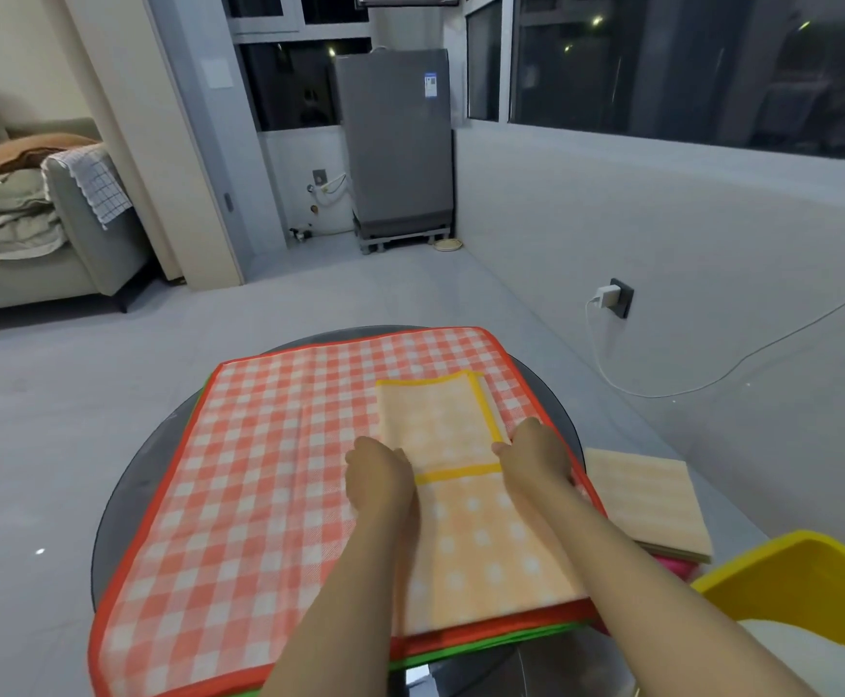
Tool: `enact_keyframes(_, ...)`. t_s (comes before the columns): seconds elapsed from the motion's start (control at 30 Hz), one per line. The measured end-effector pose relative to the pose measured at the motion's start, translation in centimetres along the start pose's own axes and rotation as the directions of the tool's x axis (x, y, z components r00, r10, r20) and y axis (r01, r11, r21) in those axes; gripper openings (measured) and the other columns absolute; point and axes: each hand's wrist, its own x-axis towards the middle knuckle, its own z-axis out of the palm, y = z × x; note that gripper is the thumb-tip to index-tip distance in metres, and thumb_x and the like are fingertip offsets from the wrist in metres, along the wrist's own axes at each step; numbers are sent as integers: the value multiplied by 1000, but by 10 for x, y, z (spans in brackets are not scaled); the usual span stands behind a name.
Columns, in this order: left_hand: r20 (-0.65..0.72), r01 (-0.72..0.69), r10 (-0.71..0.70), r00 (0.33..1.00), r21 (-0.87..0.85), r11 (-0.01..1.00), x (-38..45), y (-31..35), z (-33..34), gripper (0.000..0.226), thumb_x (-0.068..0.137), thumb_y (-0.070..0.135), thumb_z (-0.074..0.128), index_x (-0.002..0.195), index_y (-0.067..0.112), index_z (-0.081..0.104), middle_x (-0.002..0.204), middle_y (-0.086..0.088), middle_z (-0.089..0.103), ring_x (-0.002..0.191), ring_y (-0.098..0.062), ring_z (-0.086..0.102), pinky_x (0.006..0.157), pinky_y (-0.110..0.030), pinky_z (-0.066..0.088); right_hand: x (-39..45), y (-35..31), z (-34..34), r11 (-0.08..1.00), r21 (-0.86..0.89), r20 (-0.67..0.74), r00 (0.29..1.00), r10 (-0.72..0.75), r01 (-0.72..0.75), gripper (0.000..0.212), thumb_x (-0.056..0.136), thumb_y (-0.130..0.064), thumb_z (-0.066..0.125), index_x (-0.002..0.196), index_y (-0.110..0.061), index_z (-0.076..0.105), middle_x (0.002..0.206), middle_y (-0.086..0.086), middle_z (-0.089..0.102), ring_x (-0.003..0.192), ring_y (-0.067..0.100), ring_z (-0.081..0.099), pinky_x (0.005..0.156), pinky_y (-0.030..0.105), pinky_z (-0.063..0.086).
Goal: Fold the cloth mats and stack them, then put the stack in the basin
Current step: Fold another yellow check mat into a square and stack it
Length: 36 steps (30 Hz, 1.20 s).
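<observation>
So we're at a round dark glass table (158, 445) on a pale grey floor (58, 394), in a corner with dark windows (687, 67) running along the wall from about 12 to 3 o'clock. Straight ahead at 12 there's a grey washing machine (397, 143) on a wheeled stand, over at 10 o'clock a greenish sofa (73, 244) piled with bedding, and at 2 o'clock a white charger (604, 296) plugged into a wall socket, its cable trailing along the floor. Most of the tabletop is covered by a red checked mat (259, 470) with a red border, lying flat on top of a green-edged one (485, 646) that only peeks out underneath. On the red mat, toward its 3 o'clock half, sits the yellow checked mat (470, 545), partly folded, with its far flap doubled back so the yellow trim makes a band across it. Our left hand (380, 477) rests on the left edge of that fold with fingers curled in, and our right hand (536, 452) pinches the right edge at the trim. A folded orange mat (646, 500) lies on a small stack just off the table at 3 o'clock, and the yellow basin (787, 560) is at about 4 o'clock, near that stack.
</observation>
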Motion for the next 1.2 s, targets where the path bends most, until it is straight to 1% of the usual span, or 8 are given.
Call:
enact_keyframes(0.13, -36, -12, 9, 999, -66, 998, 3, -5, -1, 23, 90, 20, 55, 71, 10, 46, 60, -2, 48, 50, -14, 39, 45, -25, 26, 2, 3, -2, 998, 65, 17, 1000, 14, -15, 45, 88, -27, 62, 58, -17, 29, 57, -1, 35, 59, 24, 39, 43, 26, 21)
enact_keyframes(0.3, -26, 3, -12, 1000, -318, 948, -7, -5, -9, 16, 92, 28, 54, 87, 13, 54, 71, -3, 64, 54, -13, 57, 50, -26, 42, -1, 6, -12, 922, 383, 85, 996, 22, -53, 19, 84, -22, 67, 75, -9, 56, 64, 7, 62, 60, 23, 58, 55, 27, 41)
enact_keyframes(0.47, 32, 4, 15, 999, -516, 857, -5, -12, -22, 15, 88, 26, 63, 90, 11, 60, 68, -6, 67, 53, -18, 64, 63, -37, 58, -11, 8, -23, 717, 680, 214, 977, 3, -151, 10, 86, -4, 64, 89, -9, 55, 69, 9, 61, 48, 17, 53, 42, 24, 43)
enact_keyframes(0.57, 68, -1, 51, 996, -582, 813, -9, -17, -27, 15, 90, 25, 61, 90, 11, 63, 69, -10, 68, 57, -19, 63, 53, -31, 53, -18, 12, -27, 668, 733, 206, 978, -40, -127, 8, 89, -7, 61, 95, -11, 58, 72, 11, 62, 55, 21, 58, 51, 28, 51)
enact_keyframes(0.87, 297, 190, 68, 953, -754, 629, -16, -25, -48, 51, 102, 39, 27, 87, 3, 59, 76, -14, 69, 67, -23, 61, 73, -32, 52, -24, 22, -38, 528, 821, 327, 936, -127, -216, 40, 102, -28, 37, 97, 3, 62, 90, 17, 66, 79, 25, 65, 74, 33, 55)
enact_keyframes(1.03, 255, 74, 143, 956, -684, 726, -21, -34, -56, 51, 102, 34, 28, 77, 3, 59, 85, -21, 69, 72, -26, 64, 69, -32, 55, -23, 25, -38, 517, 817, 346, 934, -90, -253, 46, 101, -30, 39, 100, 10, 62, 97, 23, 65, 80, 28, 65, 70, 31, 53)
enact_keyframes(1.13, 192, -109, 234, 953, -505, 856, -23, -42, -58, 55, 102, 34, 30, 76, 2, 67, 75, -15, 68, 60, -20, 58, 51, -22, 44, -25, 29, -38, 675, 715, 314, 946, -77, -183, 46, 99, -33, 42, 86, 0, 71, 91, 11, 71, 82, 21, 67, 69, 25, 50)
enact_keyframes(1.2, 169, -206, 303, 938, -432, 878, -25, -47, -57, 55, 102, 35, 31, 75, 6, 69, 77, -3, 70, 71, -15, 61, 60, -19, 41, -25, 30, -36, 750, 653, 276, 956, -102, -108, 44, 97, -32, 45, 74, -9, 75, 91, 5, 74, 86, 19, 68, 82, 28, 49)
